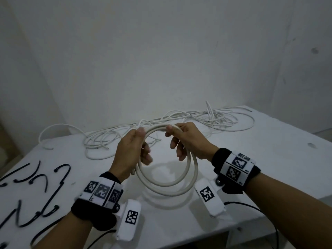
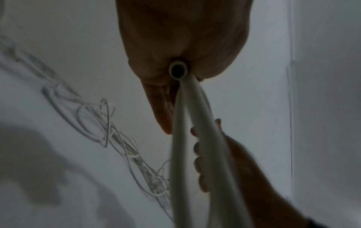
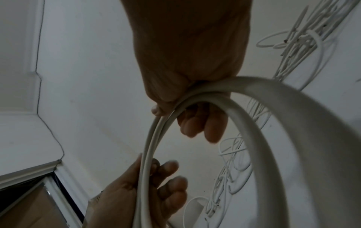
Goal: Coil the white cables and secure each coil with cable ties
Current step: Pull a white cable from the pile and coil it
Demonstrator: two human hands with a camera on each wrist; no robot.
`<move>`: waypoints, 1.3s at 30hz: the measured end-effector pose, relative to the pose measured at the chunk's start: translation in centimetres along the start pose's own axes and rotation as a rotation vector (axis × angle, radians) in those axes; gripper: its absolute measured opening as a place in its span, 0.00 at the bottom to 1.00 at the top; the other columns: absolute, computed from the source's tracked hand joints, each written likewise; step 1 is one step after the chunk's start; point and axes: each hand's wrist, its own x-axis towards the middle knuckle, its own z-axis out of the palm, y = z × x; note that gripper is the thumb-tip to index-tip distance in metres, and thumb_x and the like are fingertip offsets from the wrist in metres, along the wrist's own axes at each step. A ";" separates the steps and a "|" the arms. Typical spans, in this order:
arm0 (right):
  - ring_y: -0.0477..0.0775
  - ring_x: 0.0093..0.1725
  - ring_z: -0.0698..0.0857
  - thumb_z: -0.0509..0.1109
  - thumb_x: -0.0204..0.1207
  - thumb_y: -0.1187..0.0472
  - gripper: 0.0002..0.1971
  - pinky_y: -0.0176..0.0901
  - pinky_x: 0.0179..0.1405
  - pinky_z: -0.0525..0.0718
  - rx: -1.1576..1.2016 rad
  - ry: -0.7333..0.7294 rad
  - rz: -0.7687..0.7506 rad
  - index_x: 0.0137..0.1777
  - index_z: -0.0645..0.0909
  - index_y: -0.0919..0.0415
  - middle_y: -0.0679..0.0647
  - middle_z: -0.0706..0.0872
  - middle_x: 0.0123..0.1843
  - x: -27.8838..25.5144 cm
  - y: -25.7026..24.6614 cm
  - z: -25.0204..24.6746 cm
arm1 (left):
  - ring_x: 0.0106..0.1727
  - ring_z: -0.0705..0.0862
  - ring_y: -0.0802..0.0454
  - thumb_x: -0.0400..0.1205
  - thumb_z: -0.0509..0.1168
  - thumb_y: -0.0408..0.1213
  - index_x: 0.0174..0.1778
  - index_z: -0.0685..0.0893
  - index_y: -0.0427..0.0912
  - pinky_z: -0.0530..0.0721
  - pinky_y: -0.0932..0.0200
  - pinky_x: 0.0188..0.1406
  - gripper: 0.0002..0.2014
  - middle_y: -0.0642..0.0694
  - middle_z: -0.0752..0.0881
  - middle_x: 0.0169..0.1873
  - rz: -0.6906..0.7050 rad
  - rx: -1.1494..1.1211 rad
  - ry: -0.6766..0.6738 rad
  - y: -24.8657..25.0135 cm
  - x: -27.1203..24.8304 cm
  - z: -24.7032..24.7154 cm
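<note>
A thick white cable wound into a round coil (image 1: 181,187) hangs above the table between both hands. My left hand (image 1: 133,150) grips the coil's left side, fingers curled round the strands, with one cut cable end (image 2: 178,71) poking out near the palm. My right hand (image 1: 177,135) pinches the coil's top right between thumb and fingers (image 3: 195,125). In the right wrist view the coil (image 3: 273,117) loops past my right palm and the left hand (image 3: 136,192) holds it below. Several black cable ties (image 1: 36,184) lie on the table at the left.
A tangle of thin white cables (image 1: 179,123) stretches across the back of the white table (image 1: 269,159), against the wall. The table's right edge and front edge are near my right forearm. A black wire runs from each wrist camera over the front edge.
</note>
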 end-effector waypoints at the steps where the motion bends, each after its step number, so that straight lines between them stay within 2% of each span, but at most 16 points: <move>1: 0.55 0.18 0.79 0.63 0.82 0.48 0.20 0.46 0.18 0.83 0.010 0.017 -0.003 0.51 0.80 0.69 0.61 0.82 0.31 0.0 0.0 0.0 | 0.26 0.86 0.38 0.89 0.51 0.49 0.51 0.80 0.36 0.85 0.51 0.26 0.20 0.38 0.87 0.30 -0.072 -0.115 -0.026 0.3 -0.1 0.1; 3: 0.55 0.19 0.79 0.64 0.82 0.49 0.18 0.46 0.19 0.84 0.041 0.056 -0.018 0.50 0.81 0.67 0.61 0.82 0.31 -0.2 0.1 -0.1 | 0.28 0.88 0.33 0.91 0.47 0.45 0.57 0.80 0.35 0.87 0.49 0.27 0.20 0.34 0.90 0.38 -0.161 -0.246 -0.035 0.6 -0.3 0.2; 6: 0.55 0.20 0.80 0.66 0.81 0.50 0.15 0.46 0.18 0.83 0.087 0.110 -0.037 0.46 0.81 0.64 0.61 0.82 0.32 -0.4 0.2 0.0 | 0.25 0.87 0.36 0.91 0.47 0.43 0.56 0.79 0.32 0.87 0.51 0.24 0.20 0.34 0.91 0.38 -0.163 -0.338 0.007 0.9 -0.7 0.5; 8: 0.55 0.20 0.80 0.67 0.80 0.50 0.15 0.46 0.18 0.83 0.118 0.188 -0.037 0.45 0.81 0.63 0.61 0.82 0.32 -0.4 0.4 0.1 | 0.22 0.86 0.38 0.91 0.47 0.44 0.54 0.79 0.31 0.85 0.53 0.21 0.21 0.34 0.90 0.36 -0.123 -0.356 0.063 0.8 -1.0 1.1; 10: 0.55 0.19 0.79 0.66 0.81 0.50 0.15 0.49 0.18 0.84 0.162 0.281 -0.020 0.44 0.81 0.64 0.60 0.82 0.32 -0.4 0.7 0.3 | 0.18 0.82 0.41 0.90 0.47 0.45 0.51 0.77 0.30 0.82 0.56 0.17 0.22 0.36 0.88 0.29 -0.102 -0.365 0.124 0.5 -1.3 1.7; 12: 0.54 0.19 0.78 0.65 0.81 0.51 0.15 0.51 0.20 0.85 0.168 0.316 -0.009 0.44 0.80 0.63 0.60 0.81 0.32 -0.7 1.1 0.6 | 0.12 0.75 0.46 0.90 0.49 0.48 0.44 0.75 0.35 0.74 0.61 0.14 0.20 0.41 0.80 0.22 -0.084 -0.373 0.161 0.1 -1.4 2.2; 14: 0.53 0.20 0.78 0.63 0.82 0.50 0.15 0.52 0.21 0.86 0.153 0.269 -0.002 0.46 0.78 0.63 0.59 0.80 0.33 -1.1 1.3 0.8 | 0.11 0.67 0.51 0.88 0.53 0.51 0.36 0.69 0.41 0.66 0.65 0.13 0.20 0.46 0.71 0.19 -0.044 -0.325 0.171 -0.3 -1.3 2.3; 16: 0.55 0.24 0.80 0.60 0.83 0.48 0.17 0.56 0.27 0.87 0.210 0.136 0.041 0.51 0.76 0.64 0.60 0.80 0.34 -1.7 1.3 0.5 | 0.11 0.63 0.54 0.87 0.57 0.49 0.33 0.66 0.43 0.62 0.68 0.11 0.19 0.48 0.66 0.19 -0.021 -0.302 0.167 -0.6 -1.1 1.8; 19: 0.64 0.37 0.86 0.55 0.83 0.43 0.24 0.62 0.41 0.88 0.348 -0.083 0.176 0.61 0.75 0.64 0.64 0.83 0.40 -2.5 1.3 -0.4 | 0.11 0.62 0.56 0.87 0.60 0.46 0.32 0.67 0.44 0.61 0.71 0.10 0.18 0.51 0.65 0.17 -0.045 -0.361 0.180 -0.8 -0.5 0.5; 22: 0.68 0.45 0.88 0.51 0.86 0.46 0.22 0.64 0.50 0.86 0.355 -0.143 0.211 0.66 0.74 0.62 0.66 0.86 0.46 -3.1 1.4 -0.8 | 0.10 0.61 0.58 0.86 0.62 0.45 0.33 0.69 0.44 0.61 0.73 0.10 0.16 0.52 0.65 0.16 -0.093 -0.426 0.176 -0.7 0.0 -0.3; 24: 0.67 0.44 0.89 0.50 0.87 0.50 0.21 0.61 0.48 0.87 0.407 -0.141 0.219 0.68 0.74 0.62 0.65 0.87 0.47 -3.1 1.6 -0.6 | 0.10 0.60 0.58 0.86 0.62 0.44 0.34 0.70 0.44 0.61 0.73 0.10 0.16 0.52 0.65 0.17 -0.112 -0.455 0.158 -0.7 0.2 -0.5; 26: 0.63 0.39 0.89 0.51 0.88 0.54 0.18 0.58 0.44 0.88 0.508 -0.102 0.229 0.66 0.75 0.63 0.63 0.87 0.45 -3.0 1.7 -0.4 | 0.10 0.60 0.58 0.85 0.62 0.44 0.34 0.71 0.43 0.60 0.73 0.10 0.15 0.51 0.64 0.17 -0.141 -0.503 0.129 -0.7 0.3 -0.6; 30: 0.56 0.29 0.83 0.55 0.85 0.62 0.07 0.52 0.33 0.88 0.642 0.027 0.239 0.57 0.74 0.60 0.60 0.84 0.37 -2.9 2.1 0.8 | 0.08 0.60 0.59 0.86 0.60 0.44 0.35 0.76 0.41 0.58 0.74 0.09 0.15 0.52 0.63 0.15 -0.175 -0.601 0.078 -0.5 0.4 -0.6; 33: 0.56 0.33 0.85 0.58 0.85 0.60 0.09 0.55 0.41 0.89 0.680 0.078 0.288 0.57 0.76 0.61 0.59 0.86 0.35 -3.2 2.5 2.0 | 0.10 0.59 0.59 0.86 0.62 0.44 0.34 0.75 0.42 0.58 0.73 0.10 0.15 0.52 0.64 0.15 -0.158 -0.537 0.152 -0.3 0.6 -0.6; 35: 0.58 0.39 0.88 0.58 0.85 0.57 0.14 0.56 0.47 0.89 0.720 0.102 0.332 0.61 0.79 0.64 0.60 0.90 0.40 -3.2 2.6 2.3 | 0.11 0.60 0.59 0.85 0.63 0.44 0.35 0.75 0.41 0.59 0.72 0.10 0.14 0.53 0.65 0.15 -0.138 -0.474 0.220 -0.3 0.6 -0.4; 39: 0.61 0.54 0.88 0.47 0.84 0.39 0.27 0.60 0.62 0.82 0.663 0.090 0.341 0.66 0.76 0.56 0.64 0.90 0.53 -3.0 2.3 2.4 | 0.12 0.60 0.59 0.85 0.64 0.45 0.36 0.73 0.42 0.59 0.72 0.11 0.14 0.54 0.66 0.15 -0.113 -0.432 0.289 0.0 0.8 -0.2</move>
